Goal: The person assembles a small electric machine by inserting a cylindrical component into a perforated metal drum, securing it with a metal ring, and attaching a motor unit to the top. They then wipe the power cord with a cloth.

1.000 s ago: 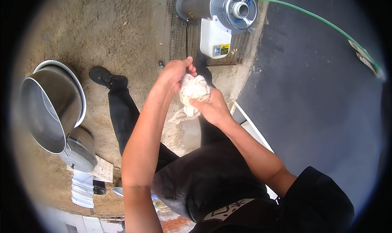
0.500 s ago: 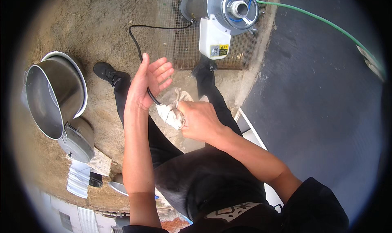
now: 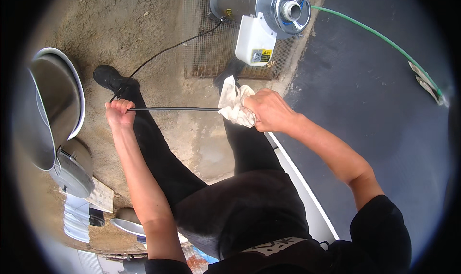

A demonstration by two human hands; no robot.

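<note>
A black power cord [image 3: 175, 109] runs taut between my two hands, over my legs. My left hand [image 3: 120, 113] is closed in a fist around it, above my left shin. My right hand [image 3: 270, 111] grips a crumpled off-white cloth [image 3: 236, 103], which is wrapped about the cord's other stretch; the cord's end is hidden in cloth and hand. From my left hand the cord loops past my left shoe to a metal cylindrical machine [image 3: 257, 7] at the top. This machine has a round front ring, a central spout and a white box with a yellow warning label.
A green hose [image 3: 379, 34] leads from the machine across the dark grey surface [image 3: 365, 120] on the right. The machine stands over a mesh grate [image 3: 199, 43]. Large metal pots [image 3: 57, 101], a lidded pot [image 3: 72, 173] and a white corrugated sheet [image 3: 77, 219] lie on the ground at left.
My left hand has closed on the cord and moved left and down. My right hand, with the cloth, has moved right and up. The slack stretch between them is now straight.
</note>
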